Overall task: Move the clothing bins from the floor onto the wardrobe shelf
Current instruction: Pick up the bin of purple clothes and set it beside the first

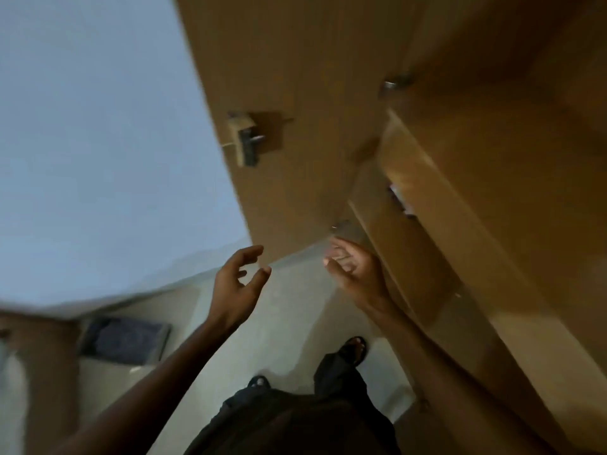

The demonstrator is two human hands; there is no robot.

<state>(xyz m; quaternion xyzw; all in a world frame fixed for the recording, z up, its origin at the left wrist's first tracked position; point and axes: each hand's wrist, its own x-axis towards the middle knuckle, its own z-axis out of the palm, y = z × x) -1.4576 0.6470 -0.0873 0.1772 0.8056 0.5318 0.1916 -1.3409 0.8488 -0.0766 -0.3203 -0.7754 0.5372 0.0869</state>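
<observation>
My left hand [238, 284] and my right hand [353, 269] are both raised in front of me with loosely curled fingers, and neither holds anything. They hover near the lower edge of an open brown wardrobe door [289, 93]. To the right stands the wooden wardrobe [492, 178] with its shelf edges [414, 178] angled toward me. A dark bin [123, 339] with dark clothing inside sits on the floor at the lower left, well away from both hands. The picture is blurred.
A pale blue wall [98, 142] fills the left. The light floor [285, 323] lies below my hands. My feet in dark sandals [354, 348] stand close to the wardrobe base. A brown piece of furniture [49, 372] stands at the far left. The door carries a metal lock [248, 142].
</observation>
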